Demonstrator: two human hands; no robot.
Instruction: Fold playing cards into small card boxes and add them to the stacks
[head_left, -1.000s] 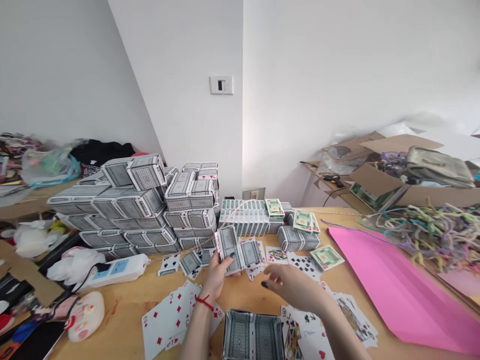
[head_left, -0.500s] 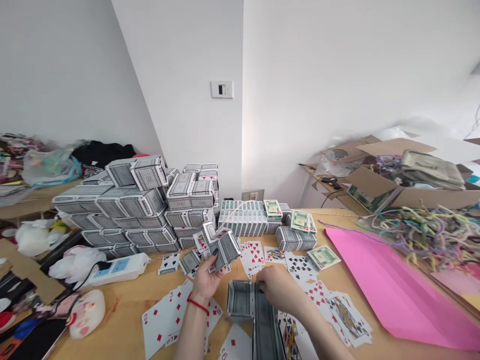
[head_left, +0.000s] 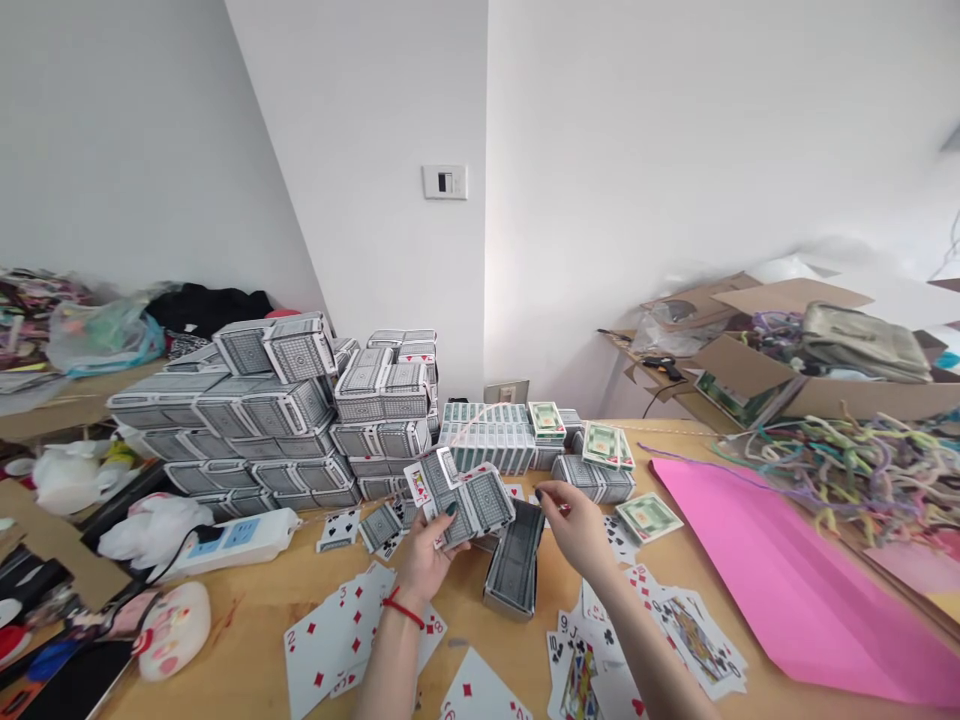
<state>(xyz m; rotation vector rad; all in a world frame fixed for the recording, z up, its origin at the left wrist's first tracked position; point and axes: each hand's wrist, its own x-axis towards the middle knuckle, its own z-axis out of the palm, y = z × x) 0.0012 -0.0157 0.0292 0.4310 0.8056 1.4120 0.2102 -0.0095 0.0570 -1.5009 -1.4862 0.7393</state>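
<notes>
My left hand, red cord at the wrist, is closed on a folded playing-card piece with grey patterned backs; a king's face shows at its left side. Right beside that piece is an open, long box made of grey-backed playing cards, tilted toward me. At the box's far right corner, my right hand pinches with thumb and fingers, seemingly on the box edge. Whether the folded piece touches the box cannot be made out. Loose playing cards lie face up below and around both hands.
Stacked card blocks rise at the back left, beside a white power strip. Green card packs and a row of green-edged cards stand behind. On the right are a pink sheet, tangled yarn and a cardboard box.
The long card box has moved away from me and turned, with my right hand shifting slightly right and farther off. My left hand has moved right with the folded piece, closer to the box.
</notes>
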